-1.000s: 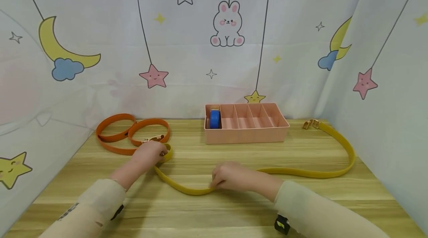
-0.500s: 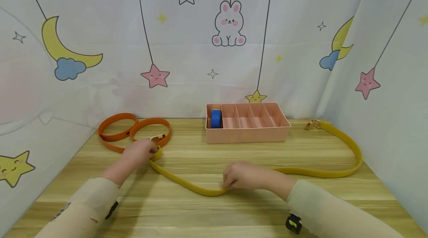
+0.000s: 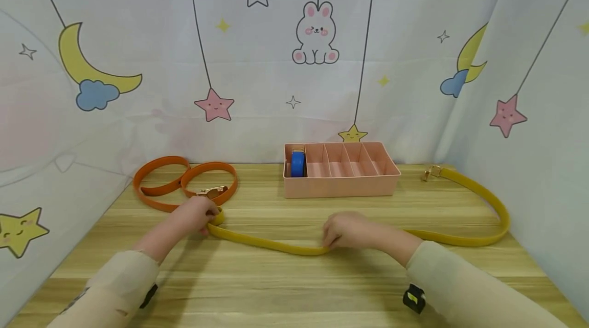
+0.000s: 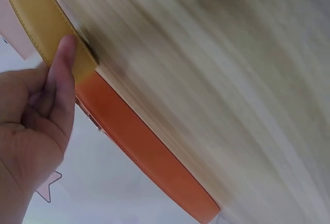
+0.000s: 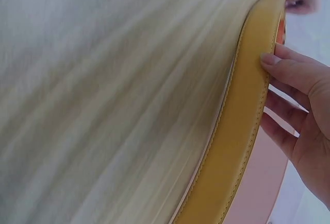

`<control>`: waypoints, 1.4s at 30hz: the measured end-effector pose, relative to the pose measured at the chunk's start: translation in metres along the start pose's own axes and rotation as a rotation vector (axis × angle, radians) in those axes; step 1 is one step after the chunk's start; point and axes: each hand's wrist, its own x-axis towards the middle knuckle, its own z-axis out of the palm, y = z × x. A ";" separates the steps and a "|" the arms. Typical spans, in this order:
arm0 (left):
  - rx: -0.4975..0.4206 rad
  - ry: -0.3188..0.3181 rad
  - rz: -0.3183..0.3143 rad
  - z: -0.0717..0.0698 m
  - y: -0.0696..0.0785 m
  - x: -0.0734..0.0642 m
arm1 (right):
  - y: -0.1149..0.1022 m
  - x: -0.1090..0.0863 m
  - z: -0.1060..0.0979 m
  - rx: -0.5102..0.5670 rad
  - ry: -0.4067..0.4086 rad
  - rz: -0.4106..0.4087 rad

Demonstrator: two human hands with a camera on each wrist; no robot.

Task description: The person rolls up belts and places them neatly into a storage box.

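A long yellow belt point(image 3: 267, 243) stands on edge across the wooden table, its gold buckle point(image 3: 432, 170) at the far right. With thumb and fingers, my left hand point(image 3: 195, 214) pinches it beside its small curled end; the left wrist view shows a finger against the yellow leather point(image 4: 38, 15). Farther along, my right hand point(image 3: 352, 231) pinches the strap, thumb on one face and fingers behind, as the right wrist view shows. Just beyond my left hand, an orange belt point(image 3: 140, 179) lies coiled in two loops with a gold buckle point(image 3: 212, 192).
A pink divided box point(image 3: 340, 187) stands at the back centre. Its leftmost compartment holds a rolled blue belt point(image 3: 297, 164); the others show bare floors. A patterned white curtain point(image 3: 257, 72) encloses the back and sides of the table point(image 3: 276, 292).
My right hand has moved right along with the belt, and the stretch between my hands is straighter. My left hand has shifted a little left. The belt's right-hand bend has moved outward to the right.
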 end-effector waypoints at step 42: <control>0.160 0.014 0.371 0.026 0.029 0.003 | 0.011 0.056 0.018 -0.194 0.205 0.277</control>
